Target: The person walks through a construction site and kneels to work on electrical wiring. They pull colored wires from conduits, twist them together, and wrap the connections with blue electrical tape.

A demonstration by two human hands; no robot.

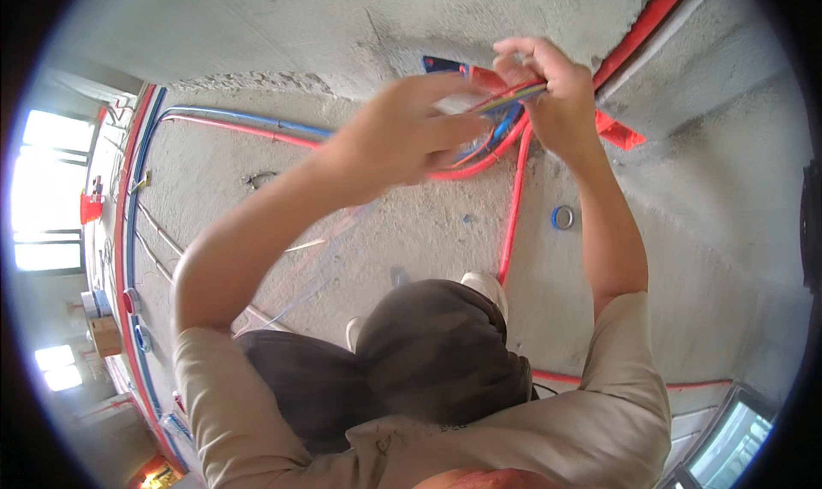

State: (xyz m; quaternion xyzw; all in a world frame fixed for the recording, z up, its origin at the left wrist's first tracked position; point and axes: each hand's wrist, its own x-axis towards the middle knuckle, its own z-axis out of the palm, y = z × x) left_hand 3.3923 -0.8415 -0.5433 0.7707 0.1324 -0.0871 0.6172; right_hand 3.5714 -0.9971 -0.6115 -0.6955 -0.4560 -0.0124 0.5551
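A bundle of thin coloured electrical wires (503,101), with yellow, green and red among them, stretches between my two hands near the wall. My right hand (556,91) pinches its right end between thumb and fingers. At the other end, my left hand (411,134) reaches around the wires; its fingers are smeared by motion, so their grip is unclear. Just behind and below the hands, red conduit (515,206) and blue conduit (507,128) come together at the wall's foot. A red plastic piece (618,131) sticks out beside my right wrist.
A blue-rimmed roll of tape (562,217) lies on the rough concrete floor. Blue and red conduits (248,124) run leftward along the wall. Another thick red conduit (644,31) climbs the corner at upper right. A red bucket (91,206) and a cardboard box (105,336) stand far left.
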